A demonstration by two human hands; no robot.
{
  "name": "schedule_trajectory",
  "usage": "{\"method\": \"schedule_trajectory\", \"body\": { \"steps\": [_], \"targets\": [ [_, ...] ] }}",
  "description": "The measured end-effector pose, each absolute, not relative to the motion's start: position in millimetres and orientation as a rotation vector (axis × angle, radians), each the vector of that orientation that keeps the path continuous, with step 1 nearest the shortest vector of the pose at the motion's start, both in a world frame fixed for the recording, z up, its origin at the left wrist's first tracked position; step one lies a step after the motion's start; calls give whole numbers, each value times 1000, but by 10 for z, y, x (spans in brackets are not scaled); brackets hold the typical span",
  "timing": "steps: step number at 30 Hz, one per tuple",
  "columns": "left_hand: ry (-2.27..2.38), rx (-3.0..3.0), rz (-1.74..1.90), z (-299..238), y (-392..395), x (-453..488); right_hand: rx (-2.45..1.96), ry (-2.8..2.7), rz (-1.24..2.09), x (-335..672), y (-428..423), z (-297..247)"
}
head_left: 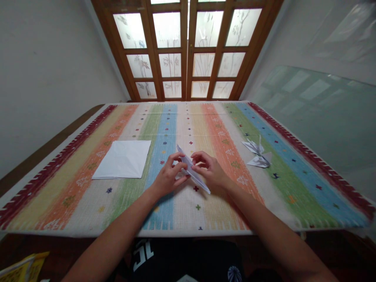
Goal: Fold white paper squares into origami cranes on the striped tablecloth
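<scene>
The left hand point(169, 177) is curling around the long folded paper point(191, 169), and its fingers point(179, 166) are pinching the near side. The right hand point(210, 171) is holding the other side, with its fingers point(200, 158) bending over the top. Neither hand is wide open, and both are gripping the paper lightly. The paper is sitting between the two hands, just above the striped cloth point(188, 121). It is thin and pointy at both ends, with one tip poking up and away and the other tip poking down and toward the person. I cannot tell if the low tip is touching the cloth.

This paper is showing many folds, so a lot of folding is done on it. Its shape does not look like the pointy paper figure point(257, 153) lying on the cloth to the right, well apart from the hands. That figure is showing sharp wings and points, and it looks more fully folded. On the left, a square white sheet point(122, 159) is lying flat, with only faint crease lines, so it is not folded up like the others.

The cloth is covering the desk point(55, 149) and showing bright stripes of red, orange, green and blue. Past the desk, a wooden door point(183, 51) is standing shut, with frosted glass panes. Down low, a yellow packet point(25, 268) is lying on the floor.
</scene>
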State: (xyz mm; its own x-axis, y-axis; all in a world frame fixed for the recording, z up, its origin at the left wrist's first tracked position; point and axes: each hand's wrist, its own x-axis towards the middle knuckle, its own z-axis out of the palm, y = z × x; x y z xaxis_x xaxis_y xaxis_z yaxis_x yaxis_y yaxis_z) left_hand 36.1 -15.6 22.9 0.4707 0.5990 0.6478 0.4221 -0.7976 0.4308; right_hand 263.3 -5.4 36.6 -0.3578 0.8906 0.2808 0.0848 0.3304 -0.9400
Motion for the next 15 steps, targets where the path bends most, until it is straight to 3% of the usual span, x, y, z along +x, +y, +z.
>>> {"method": "schedule_trajectory", "body": {
  "steps": [15],
  "targets": [
    [976, 2700, 1115, 228, -168, 335, -1054, -1859, 671, 2689, -119, 543]
  ]
}}
